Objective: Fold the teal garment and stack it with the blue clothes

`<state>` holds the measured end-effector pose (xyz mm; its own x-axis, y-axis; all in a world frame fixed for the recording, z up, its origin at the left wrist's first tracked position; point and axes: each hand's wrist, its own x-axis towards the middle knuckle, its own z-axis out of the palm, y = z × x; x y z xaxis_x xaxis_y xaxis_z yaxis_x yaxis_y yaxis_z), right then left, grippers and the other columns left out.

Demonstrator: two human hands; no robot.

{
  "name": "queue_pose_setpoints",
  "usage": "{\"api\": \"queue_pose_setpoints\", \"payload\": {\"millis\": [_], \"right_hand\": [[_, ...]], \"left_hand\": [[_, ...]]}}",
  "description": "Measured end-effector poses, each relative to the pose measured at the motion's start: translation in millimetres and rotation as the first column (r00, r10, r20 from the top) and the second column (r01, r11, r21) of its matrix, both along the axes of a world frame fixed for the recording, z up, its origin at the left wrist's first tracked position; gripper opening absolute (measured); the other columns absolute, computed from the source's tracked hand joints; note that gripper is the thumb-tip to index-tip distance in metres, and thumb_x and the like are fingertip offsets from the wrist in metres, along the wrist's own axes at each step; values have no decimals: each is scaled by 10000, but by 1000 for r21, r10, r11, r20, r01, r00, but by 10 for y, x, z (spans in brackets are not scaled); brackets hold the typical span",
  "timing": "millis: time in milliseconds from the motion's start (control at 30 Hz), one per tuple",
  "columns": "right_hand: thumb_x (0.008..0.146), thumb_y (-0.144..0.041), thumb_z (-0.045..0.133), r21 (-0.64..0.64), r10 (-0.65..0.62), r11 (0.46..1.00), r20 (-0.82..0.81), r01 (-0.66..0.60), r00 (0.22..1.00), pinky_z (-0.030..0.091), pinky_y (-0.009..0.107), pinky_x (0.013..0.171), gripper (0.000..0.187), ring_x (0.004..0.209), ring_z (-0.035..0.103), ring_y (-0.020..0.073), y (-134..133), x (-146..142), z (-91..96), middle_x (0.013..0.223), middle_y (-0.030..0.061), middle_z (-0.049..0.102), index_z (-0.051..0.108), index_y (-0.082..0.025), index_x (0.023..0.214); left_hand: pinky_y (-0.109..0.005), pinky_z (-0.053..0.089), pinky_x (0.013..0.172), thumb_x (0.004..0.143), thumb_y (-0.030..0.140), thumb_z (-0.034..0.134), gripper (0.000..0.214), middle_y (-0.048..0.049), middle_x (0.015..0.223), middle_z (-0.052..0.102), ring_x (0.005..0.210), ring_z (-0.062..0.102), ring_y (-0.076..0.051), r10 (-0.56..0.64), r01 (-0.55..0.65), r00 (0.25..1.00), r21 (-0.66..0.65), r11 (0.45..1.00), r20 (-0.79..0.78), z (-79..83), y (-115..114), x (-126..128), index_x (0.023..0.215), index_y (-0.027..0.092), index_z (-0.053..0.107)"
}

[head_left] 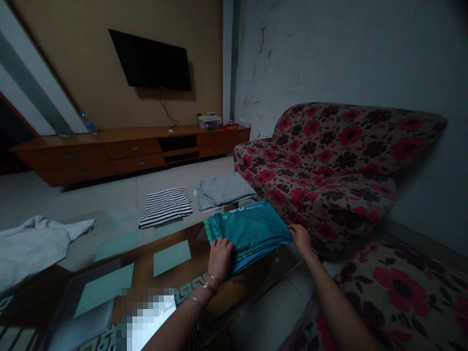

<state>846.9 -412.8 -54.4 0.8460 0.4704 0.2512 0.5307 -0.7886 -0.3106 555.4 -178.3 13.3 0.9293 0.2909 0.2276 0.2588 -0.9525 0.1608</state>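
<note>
A folded teal shirt with white "MARATHON" print lies on top of a small stack of folded clothes on a glass table. My left hand, bangles on its wrist, grips the near left edge of the stack with curled fingers. My right hand holds the stack's right corner. Beyond it lie a folded black-and-white striped shirt and a folded grey garment.
A loose white cloth lies on the table's left end. A floral armchair stands to the right, with a floral cushion near me. A wooden TV cabinet and a wall-mounted television face me.
</note>
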Motion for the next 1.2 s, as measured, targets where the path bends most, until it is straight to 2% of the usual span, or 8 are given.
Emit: {"api": "queue_pose_setpoints", "payload": {"millis": [200, 333, 500, 700, 833, 1033, 1133, 1200], "right_hand": [[904, -259, 439, 24, 145, 988, 158, -150, 977, 405, 302, 867, 288, 963, 567, 213, 16, -142, 61, 1014, 102, 659, 689, -164, 1010], [914, -280, 394, 49, 294, 951, 147, -304, 944, 421, 330, 893, 324, 968, 585, 213, -40, -253, -34, 1029, 93, 675, 688, -172, 998], [896, -269, 371, 26, 232, 971, 123, -237, 965, 444, 340, 878, 352, 917, 613, 222, -88, -205, -46, 992, 119, 689, 700, -151, 938], [925, -383, 328, -41, 235, 972, 190, -232, 953, 384, 366, 1003, 466, 1200, 500, 256, 653, -289, 168, 1258, 131, 593, 626, -133, 1183], [895, -436, 345, -146, 203, 972, 110, -186, 973, 374, 422, 1013, 521, 1313, 392, 280, 1128, -370, 60, 1414, 130, 453, 547, -171, 1296], [829, -492, 360, -148, 238, 964, 123, -220, 963, 436, 551, 868, 510, 1143, 536, 373, 1283, -290, -133, 1178, 201, 606, 656, -194, 1118], [831, -535, 353, 0, 340, 935, 277, -354, 899, 436, 581, 852, 543, 1166, 503, 417, 1509, -729, -5, 1183, 234, 587, 659, -175, 1100], [859, -500, 351, 106, 483, 839, 306, -534, 820, 433, 555, 908, 525, 1222, 467, 389, 1664, -1321, 70, 1242, 218, 565, 646, -162, 1131]], "left_hand": [[-403, 371, 873, 911, 167, 426, 184, -55, 963, 569, 955, 489, -225, 44, -45, 999, -37, 998, -22, -126, -51, -130, 903, 202, 606], [-425, 352, 978, 916, 179, 439, 281, -67, 1263, 526, 1190, 438, -236, 34, -32, 998, -45, 998, 56, -223, -105, -198, 1161, 240, 564], [-513, 261, 1096, 907, 332, 501, 401, -49, 1476, 377, 1374, 289, -262, -69, 74, 995, -72, 995, 69, -346, -180, -273, 1301, 265, 473], [-528, 272, 1107, 887, 388, 527, 541, -75, 1484, 372, 1388, 290, -257, -59, 62, 998, -152, 986, 27, -551, -323, -392, 1389, 245, 384], [-529, 245, 1125, 879, 472, 511, 627, -64, 1519, 307, 1412, 235, -248, -47, 54, 998, -190, 980, 42, -611, -371, -508, 1434, 259, 312], [-580, 201, 1118, 886, 561, 425, 702, -125, 1523, 279, 1419, 201, -279, -165, 190, 981, -318, 929, 105, -573, -386, -659, 1463, 217, 224], [-548, 289, 1079, 837, 574, 511, 717, -143, 1469, 372, 1372, 305, -298, -162, 197, 979, -367, 909, 125, -507, -290, -744, 1429, 236, 290], [-488, 337, 1061, 829, 529, 551, 651, -138, 1429, 421, 1338, 356, -283, -99, 146, 984, -340, 929, 152, -385, -73, -917, 1381, 239, 364]]}}
